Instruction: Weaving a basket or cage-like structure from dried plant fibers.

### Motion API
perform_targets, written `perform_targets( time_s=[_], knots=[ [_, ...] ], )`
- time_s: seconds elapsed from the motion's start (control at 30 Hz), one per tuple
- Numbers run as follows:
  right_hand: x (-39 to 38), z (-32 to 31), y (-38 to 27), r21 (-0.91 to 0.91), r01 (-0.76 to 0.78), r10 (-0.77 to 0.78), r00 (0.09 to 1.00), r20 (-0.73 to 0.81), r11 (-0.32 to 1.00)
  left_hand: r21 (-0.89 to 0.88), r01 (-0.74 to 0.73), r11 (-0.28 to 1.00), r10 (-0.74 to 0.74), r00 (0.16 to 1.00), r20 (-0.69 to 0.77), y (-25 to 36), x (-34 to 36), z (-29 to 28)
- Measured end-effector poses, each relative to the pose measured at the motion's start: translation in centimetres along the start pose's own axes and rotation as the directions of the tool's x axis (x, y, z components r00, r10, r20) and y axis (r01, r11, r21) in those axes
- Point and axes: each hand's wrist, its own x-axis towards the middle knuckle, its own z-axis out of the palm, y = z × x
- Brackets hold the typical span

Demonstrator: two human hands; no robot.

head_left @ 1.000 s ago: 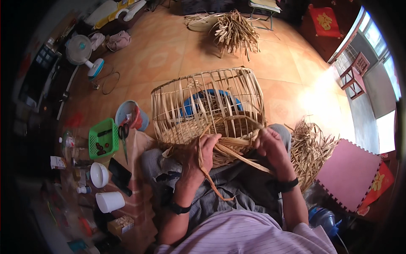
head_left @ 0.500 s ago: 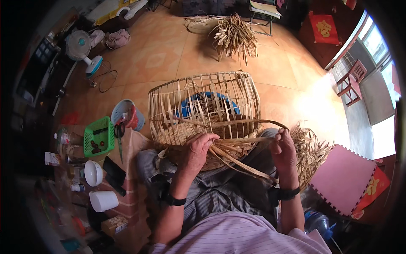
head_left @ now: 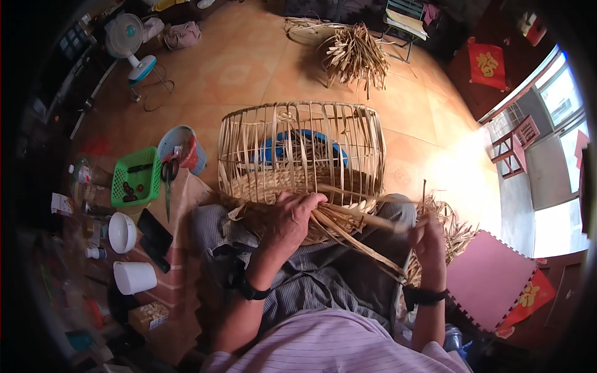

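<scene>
A partly woven basket (head_left: 292, 180) lies against my lap, with open upright ribs at its far side and a braided lower part near me. At its near edge my left hand (head_left: 290, 219) is closed, pinching a bunch of dried leaf strips (head_left: 357, 247) that fan out to the right. My right hand (head_left: 429, 241), blurred by motion, is closed on the end of one strip (head_left: 380, 221) stretched between the two hands. Through the ribs a blue basin (head_left: 268, 151) with plant scraps shows behind.
Loose dried leaves (head_left: 457, 239) lie by my right knee, beside a pink foam mat (head_left: 488, 280). To the left are scissors (head_left: 168, 186), a green basket (head_left: 149, 158), a white bowl (head_left: 122, 233) and a white cup (head_left: 135, 278). A leaf bundle (head_left: 354, 56) stands farther off.
My right hand has moved a little right and down, drawing the strip out to the right. The left hand stays at the bunch. The whole view has shifted slightly.
</scene>
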Motion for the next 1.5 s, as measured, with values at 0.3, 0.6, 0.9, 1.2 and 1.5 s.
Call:
perform_targets(
  time_s=[0.3,0.6,0.9,1.2,1.5],
  knots=[
    [0.1,-2.1,-0.1,0.2,-0.071,0.149,0.899,-0.412,0.977,-0.291,0.231,0.928,-0.17,0.961,0.221,-0.6,1.3,-1.2],
    [-5.5,10.5,1.3,-0.835,0.359,-0.278,0.925,0.258,0.418,-0.265,0.136,0.955,-0.097,0.983,0.158,-0.2,1.0,-1.2],
    [-8.0,16.2,-3.7,-0.656,-0.054,0.402,0.826,0.395,0.753,-0.146,0.012,0.989,0.004,0.994,0.109,-0.2,-1.2,-2.5],
    [-3.1,15.8,-8.3,0.552,-0.188,-0.037,0.928,0.37,0.813,-0.172,0.029,0.985,-0.031,0.999,-0.009,-1.0,-0.8,-0.3],
    [2.2,18.8,-4.5,-0.571,0.079,0.306,0.78,0.545,0.817,-0.101,0.117,0.988,-0.129,0.984,-0.122,-0.2,-0.8,0.6]
  ],
)
